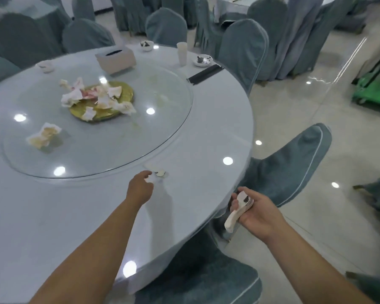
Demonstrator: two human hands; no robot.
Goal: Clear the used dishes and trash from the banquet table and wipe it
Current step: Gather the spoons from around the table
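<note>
The left hand (140, 187) is reaching out over the near part of the round banquet table (217, 132), its fingers pinching at a small white scrap (160, 174) lying on the tablecloth just outside the rim of the glass turntable (167, 119). Whether the scrap is actually lifted off the cloth, I cannot tell. The right hand (257, 210) is hovering off the table's right edge, above a covered chair (294, 165), and it is clasping a white ceramic spoon (235, 216) together with a crumpled bit of paper with a dark mark on it.

Out on the turntable, a gold plate (116, 107) is sitting left of centre, heaped with stained, crumpled napkins (75, 96). One more soiled napkin (44, 135) is lying by itself on the glass, nearer and to the left.

At the far side, a tissue box (115, 59) is resting across the turntable's far edge. Right of it, a small bowl (146, 46), a white paper cup (181, 53) and a saucer (203, 59) with something shiny on it are standing near the far rim. Dark chopsticks (205, 74) are lying just in front of the saucer. Another small bowl (45, 66) is sitting at the far left.

A green cart (373, 91) is showing on the glossy floor at far right.
</note>
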